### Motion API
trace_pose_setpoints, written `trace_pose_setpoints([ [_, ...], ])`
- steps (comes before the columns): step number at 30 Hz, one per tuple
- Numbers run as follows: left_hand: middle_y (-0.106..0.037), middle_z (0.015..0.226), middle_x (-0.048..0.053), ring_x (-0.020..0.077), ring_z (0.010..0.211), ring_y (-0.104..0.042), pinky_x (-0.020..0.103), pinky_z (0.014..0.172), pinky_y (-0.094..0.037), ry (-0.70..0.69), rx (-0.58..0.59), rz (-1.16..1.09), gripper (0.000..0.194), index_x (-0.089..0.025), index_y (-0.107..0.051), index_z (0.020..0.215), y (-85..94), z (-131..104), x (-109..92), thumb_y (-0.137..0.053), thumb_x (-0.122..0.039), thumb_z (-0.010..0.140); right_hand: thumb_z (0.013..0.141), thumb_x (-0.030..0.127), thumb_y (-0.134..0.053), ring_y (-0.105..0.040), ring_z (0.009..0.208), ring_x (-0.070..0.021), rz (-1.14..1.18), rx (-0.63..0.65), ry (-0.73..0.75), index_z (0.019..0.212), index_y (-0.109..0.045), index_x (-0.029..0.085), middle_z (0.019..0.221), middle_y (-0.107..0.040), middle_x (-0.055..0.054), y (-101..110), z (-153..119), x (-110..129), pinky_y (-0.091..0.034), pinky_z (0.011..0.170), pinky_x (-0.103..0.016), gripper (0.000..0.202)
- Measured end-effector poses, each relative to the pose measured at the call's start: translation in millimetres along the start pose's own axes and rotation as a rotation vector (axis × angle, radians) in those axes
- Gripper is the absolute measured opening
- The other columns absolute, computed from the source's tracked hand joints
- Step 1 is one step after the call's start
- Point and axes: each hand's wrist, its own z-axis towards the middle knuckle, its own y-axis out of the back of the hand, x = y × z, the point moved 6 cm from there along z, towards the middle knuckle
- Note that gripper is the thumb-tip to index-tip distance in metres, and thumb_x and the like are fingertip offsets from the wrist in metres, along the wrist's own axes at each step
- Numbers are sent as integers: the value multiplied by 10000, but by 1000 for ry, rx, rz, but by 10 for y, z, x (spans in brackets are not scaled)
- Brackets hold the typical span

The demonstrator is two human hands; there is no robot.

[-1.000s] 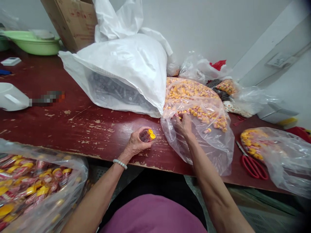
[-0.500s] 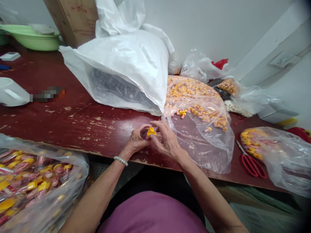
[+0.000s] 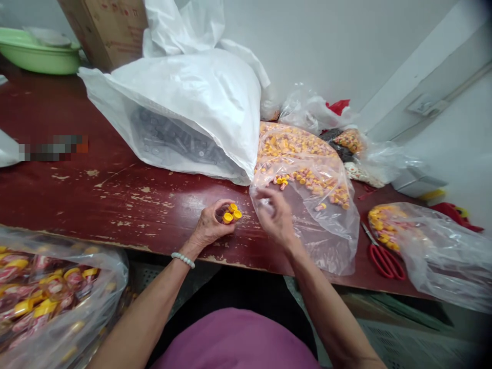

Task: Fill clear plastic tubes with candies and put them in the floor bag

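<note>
My left hand [image 3: 209, 225], with a pale bead bracelet at its wrist, is closed around a small cluster of yellow-capped little bottles [image 3: 232, 214]. Three yellow caps face up; a dark see-through rim shows beside them, and the rest is hidden in the hand. To the right, my right hand [image 3: 275, 218] is smeared by motion, its fingers bent and apart, with nothing visible in them. It hovers over the near part of a clear plastic bag [image 3: 330, 246], which holds many tiny yellow-capped bottles [image 3: 300, 141].
A white sack [image 3: 200, 82] of clear tubes lies open behind my hands. At lower left is a bag of larger yellow-lidded bottles [image 3: 54, 287]. Red-handled scissors [image 3: 384, 259] lie right, near another bag [image 3: 442, 256]. A green basin [image 3: 46, 59] and carton [image 3: 115, 31] stand behind.
My right hand has moved away from my left, toward the clear bag. The yellow caps now sit upright together in my left hand. The view has shifted slightly.
</note>
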Motion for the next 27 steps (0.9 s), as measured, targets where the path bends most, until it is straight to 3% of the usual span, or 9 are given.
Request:
trace_pose_setpoints([
  [2,-678,918,41,169,812,-661,250,729,-539,4,-8,-1,495,-159,-574,1060,-15,-2,-5,-720,-202,589,801,147,-375,-554,939,-207,-180,-130,-281,1080,-561,168,1038,-618,-96,179,196,-591,-435,847,-361,336],
  [3,-678,914,41,166,807,-663,243,716,-541,4,-10,-8,494,-158,-572,1057,-20,-3,-8,-722,-207,589,804,164,-385,-546,976,-212,-293,-102,-405,1047,-585,155,1061,-607,-111,206,287,-872,-420,883,-359,315],
  [6,-678,912,43,162,807,-666,230,703,-543,4,-14,-4,493,-157,-568,1057,-24,-4,-16,-724,-220,594,789,229,-470,-519,1063,-267,-345,-66,-510,1038,-612,116,1111,-579,-169,193,524,-1437,-393,920,-390,309],
  [9,-677,910,41,156,806,-664,225,704,-540,3,-10,22,484,-160,-576,1053,-18,-4,-25,-718,-203,592,735,211,-533,-560,1002,-288,-333,-30,-565,986,-641,125,1039,-616,-167,133,599,-1722,-414,878,-395,286],
  [12,-676,925,41,155,810,-662,219,696,-537,13,-6,28,489,-163,-581,1056,-15,-2,-22,-716,-194,588,693,159,-539,-590,931,-280,-318,-33,-619,977,-642,119,934,-654,-146,156,539,-1818,-431,844,-389,305],
  [16,-679,921,44,158,806,-663,224,694,-536,35,-8,29,496,-157,-580,1058,-12,1,-35,-718,-202,584,758,249,-521,-606,839,-203,-128,-124,-593,1063,-596,125,930,-657,-96,207,370,-1522,-473,761,-325,338],
  [21,-682,921,43,158,803,-653,236,721,-525,46,-4,84,507,-142,-585,1060,11,6,-108,-709,-170,570,759,362,-627,-582,668,-122,601,-174,-343,995,-592,193,777,-626,-1,-124,171,-393,-489,648,-265,292],
  [24,-679,930,33,152,789,-640,240,719,-514,25,2,104,480,-148,-588,1045,23,6,-110,-715,-190,584,773,311,-631,-598,801,-132,602,-143,-189,929,-615,214,911,-621,-20,-349,104,163,-499,741,-283,184],
  [27,-676,869,19,144,737,-623,236,670,-501,23,22,121,430,-147,-597,1008,15,5,-63,-720,-227,603,773,274,-635,-583,953,-163,465,-140,-83,926,-629,222,993,-609,-36,-431,59,352,-477,859,-329,161],
])
